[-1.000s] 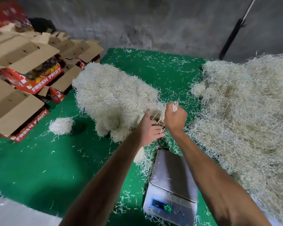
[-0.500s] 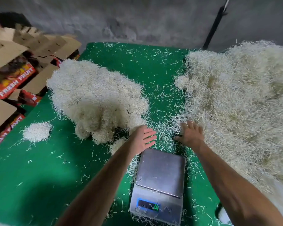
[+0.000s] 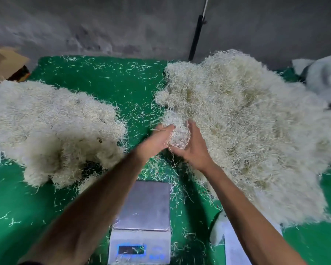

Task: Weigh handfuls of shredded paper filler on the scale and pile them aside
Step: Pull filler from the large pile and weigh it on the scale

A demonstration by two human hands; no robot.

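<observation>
Two hands [image 3: 177, 142] cup one clump [image 3: 177, 133]; two piles.

Packing or storage workroom: bare grey concrete wall [image 3: 122, 25], green mat [image 3: 113, 87] strewn with paper shreds, big heaps of shredded paper filler [image 3: 246, 131] right and left, digital scale [image 3: 141, 222] near, cardboard box [image 3: 4, 62] far left.

two filler piles [image 3: 52, 131], one scale [image 3: 144, 217], two hands [image 3: 157, 139]
</observation>
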